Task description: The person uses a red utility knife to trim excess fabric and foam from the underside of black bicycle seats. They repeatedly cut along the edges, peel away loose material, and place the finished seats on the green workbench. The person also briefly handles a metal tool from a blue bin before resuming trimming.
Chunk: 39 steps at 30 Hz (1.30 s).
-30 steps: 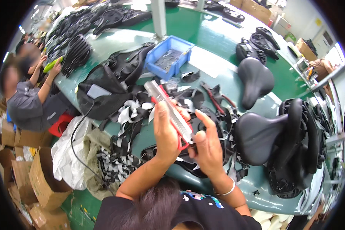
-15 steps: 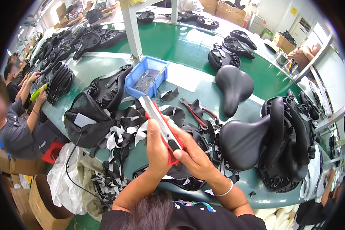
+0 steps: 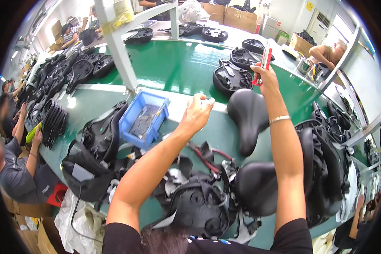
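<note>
My right hand [image 3: 266, 77] is stretched far forward over the green table [image 3: 173, 72] and grips a red and silver tool [image 3: 266, 58] upright. Just beyond it lies a black saddle base [image 3: 233, 76]. My left hand [image 3: 197, 113] is raised above the table, fingers curled, holding nothing that I can see. It hovers to the right of a blue bin [image 3: 143, 119] of small parts. A finished black bicycle saddle [image 3: 249, 118] lies between my two forearms. Below my arms sit a black saddle shell [image 3: 199, 205] and red-handled pliers [image 3: 207, 160].
Stacks of black saddles [image 3: 326, 169] crowd the right edge. More saddle bases [image 3: 72, 72] lie far left. A white post [image 3: 116, 46] rises behind the blue bin. A person in grey [image 3: 19, 169] works at the left; another person [image 3: 330, 53] sits far right. Cardboard boxes [image 3: 233, 15] stand behind.
My right hand has carried the red and silver tool from in front of me up and away to the far right. My left hand let go of it and rose. The view tilted upward.
</note>
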### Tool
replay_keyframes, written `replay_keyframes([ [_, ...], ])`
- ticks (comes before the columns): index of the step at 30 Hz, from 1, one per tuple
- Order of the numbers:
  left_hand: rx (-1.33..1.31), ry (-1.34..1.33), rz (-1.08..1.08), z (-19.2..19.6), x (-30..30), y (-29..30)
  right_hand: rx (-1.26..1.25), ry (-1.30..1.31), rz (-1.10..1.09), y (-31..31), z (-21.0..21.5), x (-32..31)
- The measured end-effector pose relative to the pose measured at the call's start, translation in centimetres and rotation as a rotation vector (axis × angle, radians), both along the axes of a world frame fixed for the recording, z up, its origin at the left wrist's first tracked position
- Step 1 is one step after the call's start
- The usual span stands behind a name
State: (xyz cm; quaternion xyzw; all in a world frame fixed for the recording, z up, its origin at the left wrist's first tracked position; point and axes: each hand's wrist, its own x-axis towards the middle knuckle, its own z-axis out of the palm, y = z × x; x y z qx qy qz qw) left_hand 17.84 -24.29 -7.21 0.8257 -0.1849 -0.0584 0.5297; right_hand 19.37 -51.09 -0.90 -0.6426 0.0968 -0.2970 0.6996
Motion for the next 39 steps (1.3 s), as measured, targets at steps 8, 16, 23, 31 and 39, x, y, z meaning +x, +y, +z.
replay_keyframes([
  [8, -0.146, 0.253, 0.231, -5.1, 13.8, -10.5, 0.096, 0.330, -0.014, -10.0, -7.8, 14.0],
  [16, -0.111, 0.341, 0.222, -4.9, 14.4, -13.2, -0.412, 0.344, 0.055, -19.6, -13.0, 18.2],
  [23, -0.241, 0.116, 0.424, -0.2, 10.3, -4.5, 0.067, 0.308, -0.042, -11.0, -4.8, 11.9],
  [31, 0.147, 0.014, 0.291, -1.6, -3.8, 7.6, -0.005, 0.142, -0.107, 2.1, 1.1, -4.9],
  [39, -0.411, 0.566, -1.055, 8.1, -28.2, 16.2, -0.123, 0.339, 0.009, 5.4, -4.4, -17.5],
])
